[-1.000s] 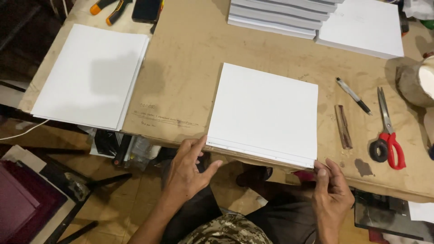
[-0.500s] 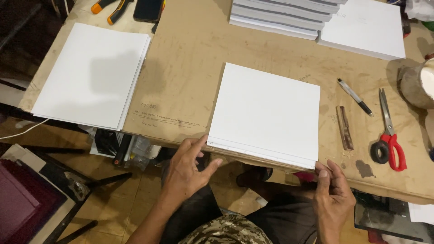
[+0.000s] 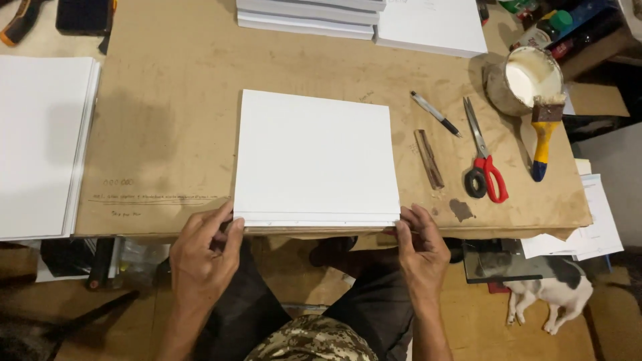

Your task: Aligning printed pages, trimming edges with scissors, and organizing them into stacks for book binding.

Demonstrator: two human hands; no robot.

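Left hand: we are pinching the near left corner of the white board stack with our left hand, thumb and fingers closing on its edge.
Right hand: our right hand is taking the near right corner the same way, the grip closing on the stack's edge.
White board stack: it is lying flat and square at the middle of the table, its near edge sitting right along the table's front edge, between our two hands.
Near edge: we are seeing several thin layers there, one on another.
Right of the stack: a brown wooden stick is lying just beside it, then red-handled scissors, with a pen a little further back.
Far right: a bowl of white paste is standing near the table's corner, and a yellow-handled brush is resting against it.
Left: a pile of white sheets is lying well apart from the stack.
Back: more white boards are sitting piled at the far edge.
Floor: a white and grey cat is lying to our right.
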